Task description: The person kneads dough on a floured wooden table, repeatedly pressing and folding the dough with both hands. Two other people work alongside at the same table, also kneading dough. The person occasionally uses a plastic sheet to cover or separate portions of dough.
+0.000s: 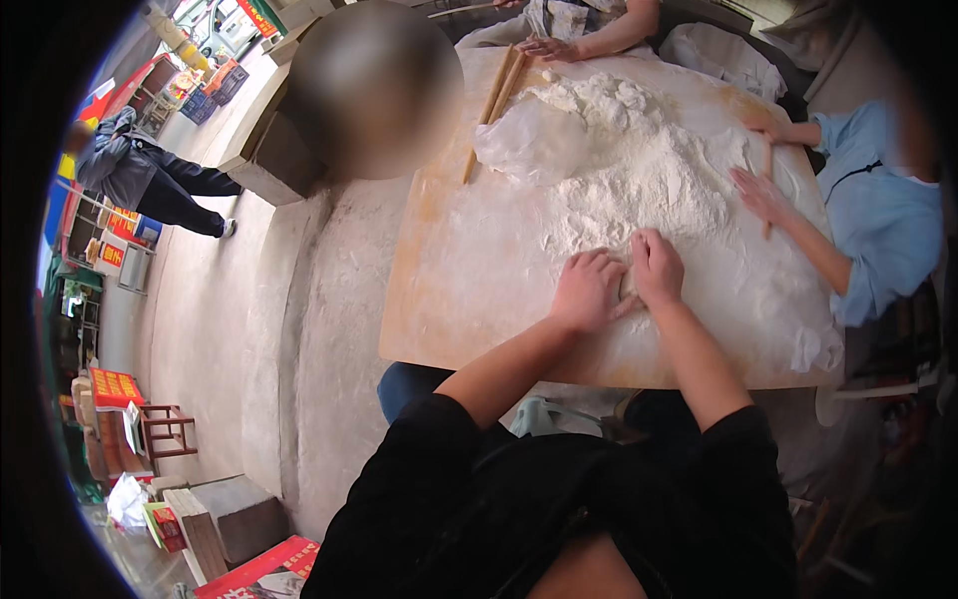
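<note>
My left hand point(589, 290) lies on the floured board point(464, 299) with its fingers curled over. Close against it is my right hand point(657, 269), fingers folded in. A pale lump, apparently dough point(627, 281), shows in the narrow gap between the hands, mostly covered by them. Beyond my fingertips spreads a big heap of white flour point(644, 172). A crumpled clear plastic bag point(531, 142) rests at the heap's left side.
Wooden rolling pins point(490, 112) lie at the far left of the board. At right, a co-worker's hands point(763, 191) rest on a rolling pin point(768, 180). Another person's hand point(550, 49) touches the far edge. Crumpled plastic point(816, 344) lies at the near right corner.
</note>
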`<act>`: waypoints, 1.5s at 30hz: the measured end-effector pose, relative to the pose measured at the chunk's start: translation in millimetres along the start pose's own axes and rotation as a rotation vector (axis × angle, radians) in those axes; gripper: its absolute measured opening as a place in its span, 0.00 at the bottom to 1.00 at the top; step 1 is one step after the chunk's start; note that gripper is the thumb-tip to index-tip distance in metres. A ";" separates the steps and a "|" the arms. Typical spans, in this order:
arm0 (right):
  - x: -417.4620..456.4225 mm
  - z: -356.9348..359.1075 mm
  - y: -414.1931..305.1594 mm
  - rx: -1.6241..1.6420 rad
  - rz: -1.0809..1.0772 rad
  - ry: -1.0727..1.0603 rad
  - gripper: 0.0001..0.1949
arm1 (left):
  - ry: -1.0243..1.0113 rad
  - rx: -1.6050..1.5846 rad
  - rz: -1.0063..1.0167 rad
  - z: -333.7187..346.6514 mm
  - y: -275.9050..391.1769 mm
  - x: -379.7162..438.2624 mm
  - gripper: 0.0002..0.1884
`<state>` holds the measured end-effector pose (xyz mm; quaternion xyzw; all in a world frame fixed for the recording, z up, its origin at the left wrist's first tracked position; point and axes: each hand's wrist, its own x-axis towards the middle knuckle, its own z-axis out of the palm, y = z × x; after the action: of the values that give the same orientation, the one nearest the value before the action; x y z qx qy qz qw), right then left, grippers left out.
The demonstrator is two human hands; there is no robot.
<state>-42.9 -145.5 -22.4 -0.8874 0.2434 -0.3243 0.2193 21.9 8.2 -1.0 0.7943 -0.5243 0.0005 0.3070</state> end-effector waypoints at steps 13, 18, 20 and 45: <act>-13.4 -2.9 -36.9 0.269 0.188 -0.245 0.12 | -0.122 -0.053 0.034 -9.3 -3.0 -4.2 0.35; 22.2 -6.1 2.2 0.031 -0.006 -0.049 0.08 | -0.012 -0.054 -0.009 -4.7 -3.9 2.0 0.30; 23.8 -3.8 -11.8 0.190 0.019 -0.009 0.08 | -0.023 -0.058 0.080 -1.1 -6.3 -4.6 0.29; -6.0 -13.5 -50.8 0.295 0.307 -0.374 0.15 | 0.039 -0.045 0.063 -6.0 0.5 2.2 0.29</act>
<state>-41.4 -105.2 11.9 -0.8430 0.2805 -0.1497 0.4339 24.4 9.2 4.8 0.7702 -0.5427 0.0137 0.3348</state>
